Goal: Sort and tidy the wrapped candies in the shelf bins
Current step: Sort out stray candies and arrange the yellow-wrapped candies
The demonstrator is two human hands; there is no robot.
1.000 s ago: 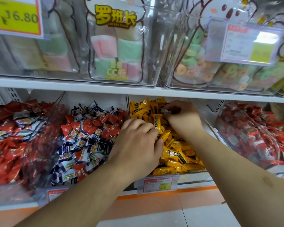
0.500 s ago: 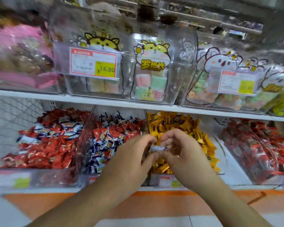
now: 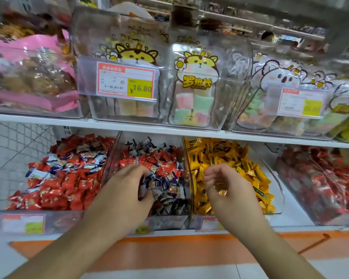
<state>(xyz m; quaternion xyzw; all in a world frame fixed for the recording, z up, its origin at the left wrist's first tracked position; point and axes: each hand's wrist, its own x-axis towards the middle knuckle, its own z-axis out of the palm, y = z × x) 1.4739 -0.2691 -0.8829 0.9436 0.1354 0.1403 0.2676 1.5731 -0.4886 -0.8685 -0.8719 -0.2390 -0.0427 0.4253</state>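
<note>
Four clear bins line the lower shelf. The red candies (image 3: 65, 186), mixed with some white ones, fill the left bin. The red and dark-blue candies (image 3: 163, 166) lie in the second bin and the yellow candies (image 3: 230, 156) in the third. My left hand (image 3: 127, 190) reaches into the front of the second bin, its fingers and thumb curled round a small pale wrapped candy (image 3: 142, 189) among the pile. In front of the yellow bin hovers my right hand (image 3: 228, 190), fingers loosely curled and holding nothing.
A fourth bin of red packets (image 3: 330, 184) stands at the right. The white upper shelf edge (image 3: 149, 128) carries clear bins of marshmallow bags with price tags (image 3: 127, 81). Wire mesh (image 3: 14, 150) closes the left side. An orange strip (image 3: 169, 250) runs below.
The hands, which met over one pale candy in front of the yellow bin, have parted. My left hand carried the candy left into the red and blue bin; my right hand let go.
</note>
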